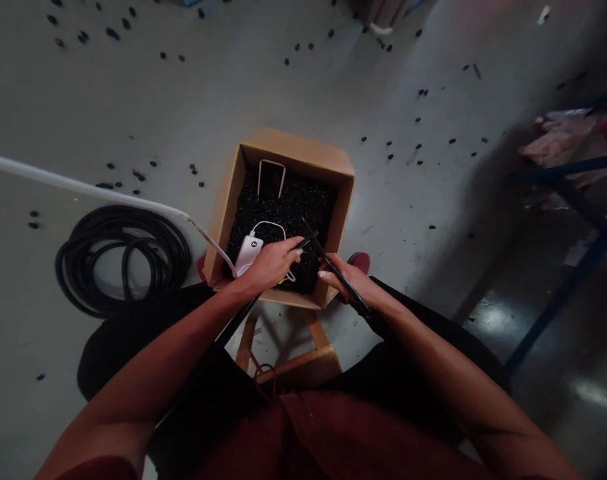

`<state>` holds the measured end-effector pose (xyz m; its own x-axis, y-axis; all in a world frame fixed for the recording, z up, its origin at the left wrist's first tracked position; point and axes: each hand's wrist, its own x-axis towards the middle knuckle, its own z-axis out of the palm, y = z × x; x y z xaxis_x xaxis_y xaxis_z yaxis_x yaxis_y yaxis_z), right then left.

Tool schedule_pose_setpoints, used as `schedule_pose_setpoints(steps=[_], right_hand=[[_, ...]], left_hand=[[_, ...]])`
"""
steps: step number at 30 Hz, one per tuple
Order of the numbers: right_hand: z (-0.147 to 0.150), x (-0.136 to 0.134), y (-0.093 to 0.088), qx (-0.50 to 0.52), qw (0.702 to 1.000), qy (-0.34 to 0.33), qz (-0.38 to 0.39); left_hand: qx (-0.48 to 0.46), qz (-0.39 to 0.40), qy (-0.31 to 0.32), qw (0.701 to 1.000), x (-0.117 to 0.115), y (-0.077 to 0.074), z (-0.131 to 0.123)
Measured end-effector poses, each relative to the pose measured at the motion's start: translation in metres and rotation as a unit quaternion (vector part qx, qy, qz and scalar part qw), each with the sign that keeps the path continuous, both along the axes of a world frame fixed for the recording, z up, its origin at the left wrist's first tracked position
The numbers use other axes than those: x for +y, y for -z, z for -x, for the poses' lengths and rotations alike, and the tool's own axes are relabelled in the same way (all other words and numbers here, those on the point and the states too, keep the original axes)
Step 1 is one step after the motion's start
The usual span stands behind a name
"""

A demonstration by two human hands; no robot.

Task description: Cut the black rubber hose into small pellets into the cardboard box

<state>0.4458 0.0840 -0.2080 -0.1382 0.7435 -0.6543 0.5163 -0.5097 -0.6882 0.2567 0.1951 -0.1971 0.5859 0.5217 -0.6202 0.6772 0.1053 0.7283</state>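
In the head view my left hand (276,260) is closed over the box, pinching a black ridged strip (310,239). A length of similar strip (238,319) shows below my left forearm, running toward my lap. My right hand (347,277) grips a long, thin black tool (344,279), whose exact kind I cannot make out. Its far end lies close to the strip's tip; whether they touch is unclear. Below both hands stands an open cardboard box (344,207) full of small black pieces (298,200). A white power bank (249,253) with a white cable lies inside, beside my left hand.
A phone (271,179) leans at the box's far side. Coiled black hose (123,260) lies on the floor at left, below a slanting white pole (83,185). A wooden stool (303,367) stands between my legs. Blue framing (558,293) is at right; black bits dot the floor.
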Motion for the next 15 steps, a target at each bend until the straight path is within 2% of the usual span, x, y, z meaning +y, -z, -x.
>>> schedule_pose_setpoints(steps=[8,15], right_hand=[[0.0022,-0.0036,0.0073,-0.024,1.0,-0.005,-0.016],[0.0057,-0.0049,0.0095,-0.076,0.995,-0.047,-0.035]], left_hand=[[0.009,0.004,0.013,1.0,-0.0036,-0.0015,-0.0007],[0.003,0.007,0.003,1.0,-0.0044,0.0042,-0.0004]])
